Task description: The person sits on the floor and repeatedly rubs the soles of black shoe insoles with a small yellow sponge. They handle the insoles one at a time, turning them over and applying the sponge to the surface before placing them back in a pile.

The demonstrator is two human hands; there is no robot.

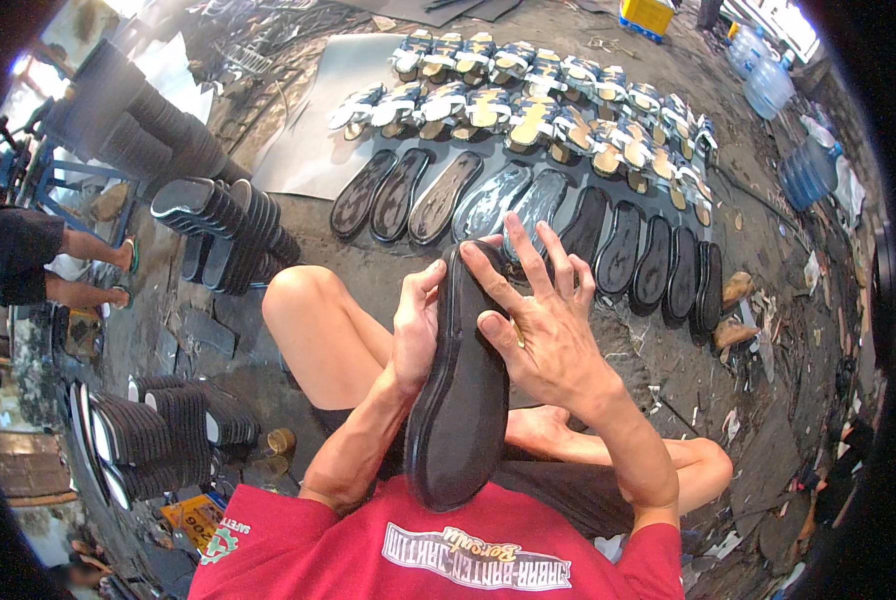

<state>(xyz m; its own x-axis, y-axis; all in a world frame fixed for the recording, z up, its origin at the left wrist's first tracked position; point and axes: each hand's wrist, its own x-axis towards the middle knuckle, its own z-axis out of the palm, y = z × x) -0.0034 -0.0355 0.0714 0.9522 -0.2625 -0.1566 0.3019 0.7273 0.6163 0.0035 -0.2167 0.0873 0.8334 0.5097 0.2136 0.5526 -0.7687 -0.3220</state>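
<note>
I hold a black shoe sole (463, 400) upright against my chest, its underside toward the camera. My left hand (416, 320) grips its left edge near the top. My right hand (538, 315) presses on the sole's upper right side, fingers spread over the toe end. My bare knees stick out to either side below the sole.
A row of black soles (528, 210) lies on the ground ahead, with several finished blue-and-white sandals (528, 100) behind them on a grey sheet (323, 130). Stacks of black soles (223, 225) stand at left and lower left (158, 430). Another person (28, 260) sits at far left. Water jugs (803, 170) at right.
</note>
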